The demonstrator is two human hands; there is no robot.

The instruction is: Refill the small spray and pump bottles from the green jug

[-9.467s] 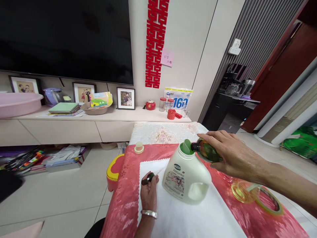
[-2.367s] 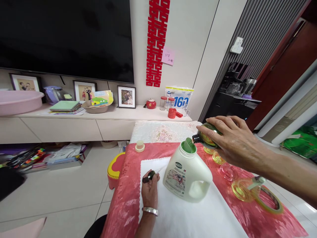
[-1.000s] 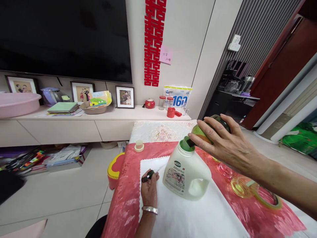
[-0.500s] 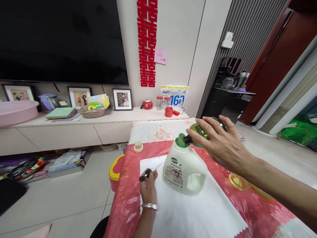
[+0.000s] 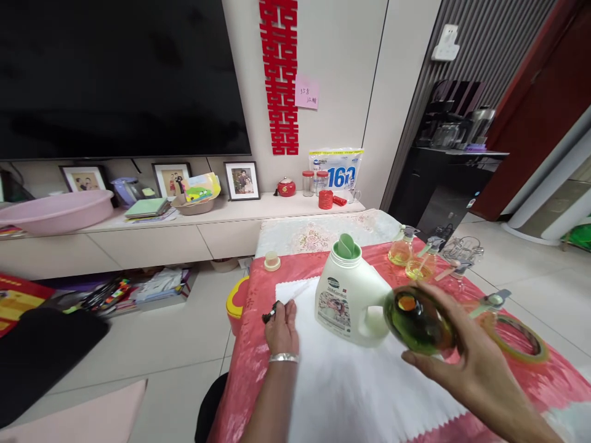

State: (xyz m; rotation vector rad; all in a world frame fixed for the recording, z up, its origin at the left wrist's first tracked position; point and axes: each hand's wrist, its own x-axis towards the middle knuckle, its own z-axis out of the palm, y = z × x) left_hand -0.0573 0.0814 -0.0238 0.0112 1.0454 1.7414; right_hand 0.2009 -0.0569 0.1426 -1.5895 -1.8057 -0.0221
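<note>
In my right hand (image 5: 466, 357) is a rounded green glass bottle (image 5: 422, 326), gripped around its side, with its open mouth facing up toward me. It is to the right of a large white detergent jug (image 5: 335, 307), close to the jug's handle. The uncapped jug stands upright with a green pouring spout (image 5: 346, 246) in its neck. My left hand (image 5: 281, 329) rests on the white cloth (image 5: 337, 394), closed on a dark bottle top (image 5: 271, 312) with a thin clear tube sticking out. A pale cap (image 5: 272, 261) sits at the table's far left.
Several clear pump bottles (image 5: 418, 266) with yellowish liquid stand on the red tablecloth (image 5: 249, 351) at right, near a roll of tape (image 5: 519, 338). A yellow and red stool (image 5: 236, 304) is left of the table. Behind runs a low cabinet (image 5: 148, 249) with framed photos and jars.
The green bottle has left the jug's spout, swung upright and come down to the right with my right hand. My left hand still holds the bottle top. The view has shifted a little.
</note>
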